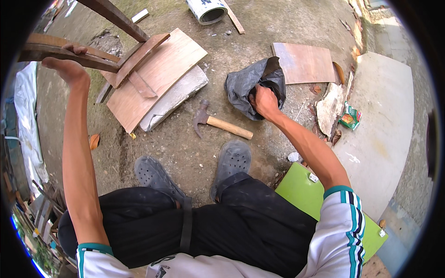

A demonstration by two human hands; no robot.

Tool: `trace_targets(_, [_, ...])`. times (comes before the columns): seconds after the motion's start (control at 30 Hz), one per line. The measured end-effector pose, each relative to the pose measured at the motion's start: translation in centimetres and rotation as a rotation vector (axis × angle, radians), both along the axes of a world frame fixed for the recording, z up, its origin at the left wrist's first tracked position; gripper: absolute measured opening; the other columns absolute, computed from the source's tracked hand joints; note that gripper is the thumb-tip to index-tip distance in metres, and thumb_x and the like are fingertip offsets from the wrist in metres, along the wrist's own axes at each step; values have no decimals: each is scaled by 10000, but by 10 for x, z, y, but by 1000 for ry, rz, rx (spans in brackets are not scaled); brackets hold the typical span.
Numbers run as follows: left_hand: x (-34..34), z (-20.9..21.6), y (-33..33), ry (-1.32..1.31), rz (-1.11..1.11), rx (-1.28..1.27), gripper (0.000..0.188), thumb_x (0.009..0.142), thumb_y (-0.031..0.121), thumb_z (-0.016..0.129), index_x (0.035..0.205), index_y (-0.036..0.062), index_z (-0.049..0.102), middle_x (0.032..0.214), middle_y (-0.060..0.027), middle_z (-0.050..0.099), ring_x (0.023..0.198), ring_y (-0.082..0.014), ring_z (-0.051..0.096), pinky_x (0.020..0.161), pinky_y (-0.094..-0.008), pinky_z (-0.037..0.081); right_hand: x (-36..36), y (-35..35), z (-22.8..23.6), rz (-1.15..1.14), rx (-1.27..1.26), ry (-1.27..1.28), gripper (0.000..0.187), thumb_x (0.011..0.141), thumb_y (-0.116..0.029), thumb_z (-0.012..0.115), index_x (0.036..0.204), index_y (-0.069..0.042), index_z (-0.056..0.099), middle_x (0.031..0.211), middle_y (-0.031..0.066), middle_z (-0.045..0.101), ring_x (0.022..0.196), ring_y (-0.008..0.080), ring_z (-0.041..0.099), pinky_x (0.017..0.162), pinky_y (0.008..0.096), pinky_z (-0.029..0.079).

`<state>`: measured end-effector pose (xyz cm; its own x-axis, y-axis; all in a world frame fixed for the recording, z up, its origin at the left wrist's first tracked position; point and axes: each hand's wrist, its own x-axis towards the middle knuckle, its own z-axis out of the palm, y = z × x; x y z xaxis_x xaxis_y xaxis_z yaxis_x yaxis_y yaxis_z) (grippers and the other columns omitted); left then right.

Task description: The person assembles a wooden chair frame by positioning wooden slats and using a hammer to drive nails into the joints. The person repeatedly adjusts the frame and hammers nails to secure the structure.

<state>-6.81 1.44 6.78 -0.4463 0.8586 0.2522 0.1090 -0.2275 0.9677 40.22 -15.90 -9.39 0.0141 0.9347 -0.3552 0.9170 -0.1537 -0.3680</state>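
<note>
Black plastic bag [235, 88]: on the ground ahead of you, slightly right of centre, its mouth gaping. Your right hand [265, 101] is in that mouth; the fingers are mostly hidden, so you cannot tell how far they are spread or whether they grip anything. Your left hand [69, 69] holds a wooden frame [104, 62], fingers curled closed around a bar; probably this steadies the frame at its raised end while the other arm reaches away. The frame's joined boards rest on a plywood sheet [183, 53], which overlaps a pale slab [178, 97], likely a flat work base. Hammer [222, 125] lies between bag and shoes [234, 160], wooden handle pointing right, presumably left within easy reach. Containers: the bag's contents are not visible past your hand; the white can [204, 10] at the far edge seems to lie on its side, interior dark, contents unreadable; green packet [351, 116], contents not visible, lies at right on the edge of a grey sheet [384, 111], beside a broken pale chunk [329, 109].
</note>
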Motion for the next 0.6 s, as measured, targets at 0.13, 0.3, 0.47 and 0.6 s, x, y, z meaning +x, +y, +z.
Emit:
trace_targets(0.13, [4, 1, -2, 36, 24, -7, 1033, 716, 929, 67, 912, -4, 464, 648, -84, 493, 662, -240, 524, 797, -353, 481, 6, -4, -4, -35, 9, 2, 260, 836, -215, 639, 938, 20, 597, 874, 259, 658, 876, 456, 629, 760, 527, 497])
trace_targets(0.3, [7, 3, -3, 34, 19, -10, 1035, 710, 933, 68, 915, -4, 458, 646, -86, 496, 666, -241, 524, 789, -347, 477, 15, -16, -3, 38, -89, 15, 225, 849, -217, 614, 921, -6, 638, 900, 231, 662, 893, 442, 629, 782, 518, 497])
trace_targets(0.47, [-2, -2, 0, 25, 18, -7, 1062, 690, 942, 62, 914, -13, 467, 650, -88, 492, 676, -247, 531, 801, -361, 480, 12, -29, 9, 266, 23, 46, 243, 887, -193, 568, 1021, -3, 640, 1086, 242, 619, 988, 426, 612, 828, 503, 505])
trace_targets(0.6, [4, 1, -1, 56, 38, -4, 1063, 694, 940, 48, 907, -12, 469, 638, -84, 478, 670, -244, 525, 795, -367, 479, -13, -16, 18, 74, 273, 174, 343, 904, -174, 536, 1174, 37, 527, 1095, 253, 576, 975, 439, 604, 826, 501, 513])
